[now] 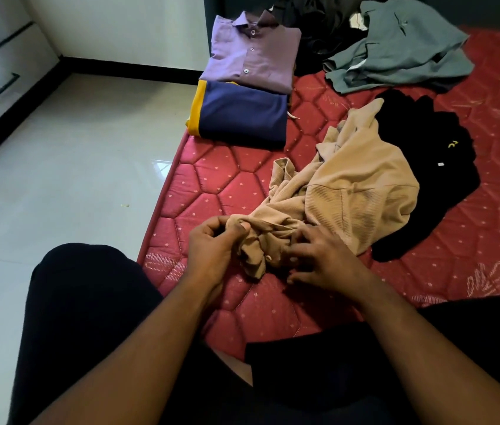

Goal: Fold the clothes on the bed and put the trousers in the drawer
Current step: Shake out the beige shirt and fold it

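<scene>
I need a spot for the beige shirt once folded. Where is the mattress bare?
Bare mattress lies between the navy folded top, the beige shirt and the bed's left edge. More shows right of the black garment. The far end is crowded with the grey garment.

- On the black garment (426, 167) I see a small yellow mark, too small for me to read.
- The red mattress (472, 280) carries pale script-like stitching near its edge; I cannot make out any letters.
</scene>
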A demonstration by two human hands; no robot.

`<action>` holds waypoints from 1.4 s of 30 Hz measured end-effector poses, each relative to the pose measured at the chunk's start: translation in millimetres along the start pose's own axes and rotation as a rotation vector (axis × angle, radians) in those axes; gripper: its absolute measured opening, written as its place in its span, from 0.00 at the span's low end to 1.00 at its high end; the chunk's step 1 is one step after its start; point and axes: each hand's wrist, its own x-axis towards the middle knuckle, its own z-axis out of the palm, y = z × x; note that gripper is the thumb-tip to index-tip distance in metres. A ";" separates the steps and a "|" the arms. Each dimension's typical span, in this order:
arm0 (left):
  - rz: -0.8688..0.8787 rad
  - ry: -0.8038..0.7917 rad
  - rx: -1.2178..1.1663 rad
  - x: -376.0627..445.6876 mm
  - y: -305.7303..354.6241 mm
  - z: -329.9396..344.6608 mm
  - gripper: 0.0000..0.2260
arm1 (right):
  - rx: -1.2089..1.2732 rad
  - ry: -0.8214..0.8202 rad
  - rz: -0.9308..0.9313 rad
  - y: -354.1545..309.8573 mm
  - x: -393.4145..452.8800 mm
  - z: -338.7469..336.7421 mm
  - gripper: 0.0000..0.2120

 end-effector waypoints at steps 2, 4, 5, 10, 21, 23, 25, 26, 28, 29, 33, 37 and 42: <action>-0.009 -0.005 -0.044 1.5 3.0 -0.1 0.04 | -0.134 0.030 0.018 -2.6 1.6 3.7 0.24; -0.019 -0.021 -0.102 3.8 5.2 -0.5 0.06 | -0.208 0.155 0.044 -9.1 8.1 6.6 0.20; -0.026 -0.037 -0.136 4.9 6.4 -0.5 0.07 | -0.246 0.195 0.060 -12.0 11.5 9.5 0.19; -0.088 -0.123 -0.250 8.9 8.9 1.4 0.03 | -0.374 0.353 0.051 -22.7 13.7 20.6 0.14; 0.086 -0.194 0.138 11.4 9.6 -7.0 0.08 | 0.116 0.462 -0.202 -39.0 14.5 -21.5 0.09; -0.003 -0.338 0.090 6.0 12.5 -3.6 0.07 | 0.131 0.431 -0.206 -40.3 17.5 -17.7 0.10; -0.088 -0.402 -0.011 4.0 11.7 -2.6 0.05 | 0.133 0.425 -0.210 -40.2 19.8 -15.5 0.09; -0.116 -0.400 -0.050 5.1 10.9 -3.1 0.05 | 0.136 0.427 -0.210 -40.1 20.1 -15.1 0.09; -0.131 -0.386 -0.042 8.4 9.8 -4.2 0.08 | 0.126 0.432 -0.217 -39.6 20.0 -13.4 0.09; -0.132 -0.389 -0.013 10.0 9.5 -5.3 0.08 | 0.112 0.434 -0.222 -39.3 19.7 -11.9 0.08; -0.128 -0.488 0.099 13.1 12.4 -10.0 0.07 | 0.087 0.439 -0.242 -36.2 19.1 -8.3 0.08; -0.109 -0.628 0.201 10.7 21.2 -14.2 0.08 | 0.121 0.428 -0.208 -34.2 17.9 -7.7 0.08; 0.123 -0.575 0.359 5.2 14.9 -11.5 0.07 | 0.415 0.257 0.038 -33.9 19.4 -9.6 0.21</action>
